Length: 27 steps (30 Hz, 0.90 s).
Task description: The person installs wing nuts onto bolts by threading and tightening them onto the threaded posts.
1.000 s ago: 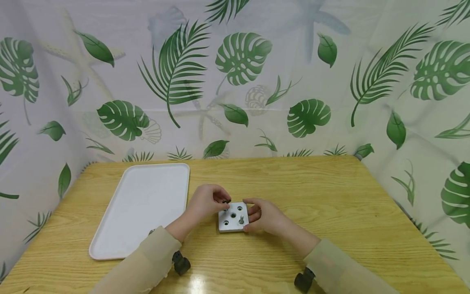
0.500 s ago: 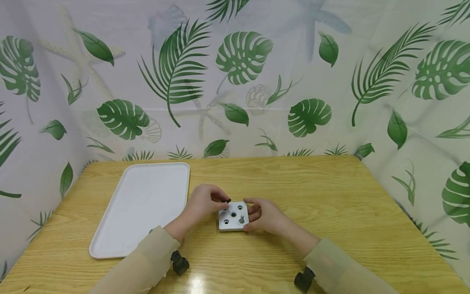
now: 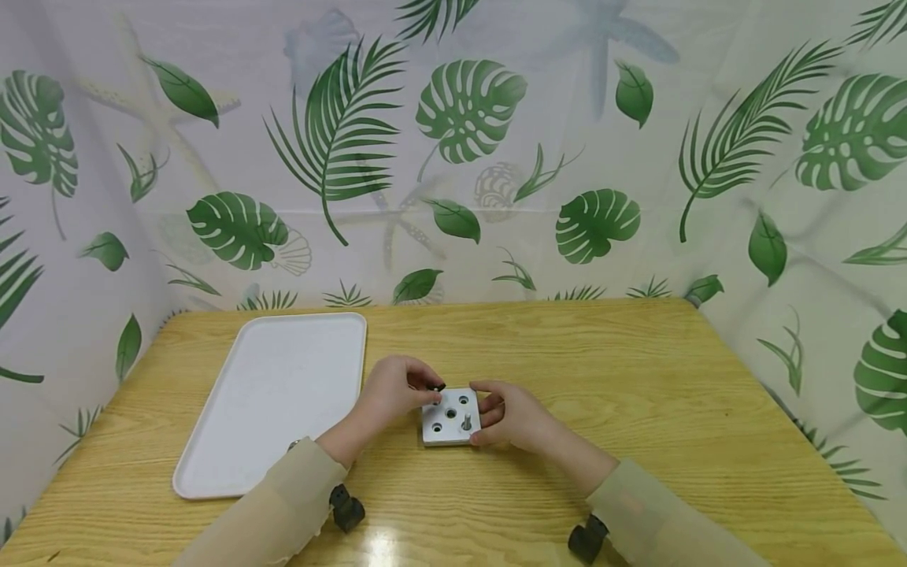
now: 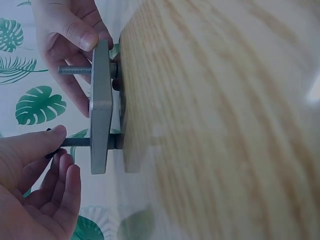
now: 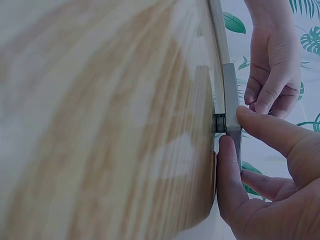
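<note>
A square silver metal plate [image 3: 451,435] with several holes sits just above the tabletop, raised on bolt heads seen beneath it in the wrist views. My left hand [image 3: 392,387] pinches a small black wing nut [image 4: 49,155] between thumb and index finger, at the upper end of a threaded bolt [image 4: 77,142] at the plate's far left corner. The fingertips hide most of the wing nut. My right hand [image 3: 520,417] grips the plate's right edge between thumb and fingers. Near that hand, a second bolt [image 3: 467,422] stands upright through the near right corner, its threads bare.
A white tray [image 3: 283,394] lies on the wooden table [image 3: 623,378] to the left, close to my left forearm. Behind the table hangs a leaf-patterned cloth [image 3: 517,252], which also covers both sides. A black camera is worn on each wrist.
The left fingertips and the black wing nut have turned slightly at the top of the bolt. The right hand and the plate have stayed nearly still.
</note>
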{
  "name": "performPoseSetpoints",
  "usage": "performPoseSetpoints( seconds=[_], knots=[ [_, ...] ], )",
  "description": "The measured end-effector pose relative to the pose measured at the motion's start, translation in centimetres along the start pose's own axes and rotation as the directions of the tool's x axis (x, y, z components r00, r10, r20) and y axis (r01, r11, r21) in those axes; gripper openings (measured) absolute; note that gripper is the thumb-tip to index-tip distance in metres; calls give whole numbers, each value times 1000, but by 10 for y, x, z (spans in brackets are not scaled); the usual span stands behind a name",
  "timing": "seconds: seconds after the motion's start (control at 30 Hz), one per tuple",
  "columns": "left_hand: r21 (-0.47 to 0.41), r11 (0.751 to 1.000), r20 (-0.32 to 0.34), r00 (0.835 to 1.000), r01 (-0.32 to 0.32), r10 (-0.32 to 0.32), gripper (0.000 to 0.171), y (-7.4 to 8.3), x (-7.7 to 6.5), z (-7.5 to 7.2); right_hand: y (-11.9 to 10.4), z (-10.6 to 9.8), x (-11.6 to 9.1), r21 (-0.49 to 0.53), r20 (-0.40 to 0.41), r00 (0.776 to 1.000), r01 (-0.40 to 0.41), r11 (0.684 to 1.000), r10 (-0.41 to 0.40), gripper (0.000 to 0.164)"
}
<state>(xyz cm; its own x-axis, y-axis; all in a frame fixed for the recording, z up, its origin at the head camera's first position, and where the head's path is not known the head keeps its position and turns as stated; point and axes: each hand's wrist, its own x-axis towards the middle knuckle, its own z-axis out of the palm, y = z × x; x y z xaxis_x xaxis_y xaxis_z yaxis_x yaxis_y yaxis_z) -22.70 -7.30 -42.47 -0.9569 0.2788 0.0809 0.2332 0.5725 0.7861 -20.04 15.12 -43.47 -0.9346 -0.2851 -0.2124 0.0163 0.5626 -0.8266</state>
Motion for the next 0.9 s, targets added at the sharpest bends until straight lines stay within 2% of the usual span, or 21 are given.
performPoseSetpoints(
  seconds=[0.3, 0.57, 0.9],
  knots=[
    [19, 1000, 7, 1000, 3, -4, 16, -2, 0, -1, 0, 0, 0, 10, 10, 1000, 15, 1000, -15, 83],
    [7, 1000, -42, 999, 28, -28, 14, -3, 0, -2, -3, -1, -2, -4, 13, 1000, 18, 1000, -18, 83],
    [-54, 998, -23, 999, 25, -26, 6, -3, -2, 0, -2, 0, -1, -8, 9, 1000, 17, 1000, -17, 82]
  ],
)
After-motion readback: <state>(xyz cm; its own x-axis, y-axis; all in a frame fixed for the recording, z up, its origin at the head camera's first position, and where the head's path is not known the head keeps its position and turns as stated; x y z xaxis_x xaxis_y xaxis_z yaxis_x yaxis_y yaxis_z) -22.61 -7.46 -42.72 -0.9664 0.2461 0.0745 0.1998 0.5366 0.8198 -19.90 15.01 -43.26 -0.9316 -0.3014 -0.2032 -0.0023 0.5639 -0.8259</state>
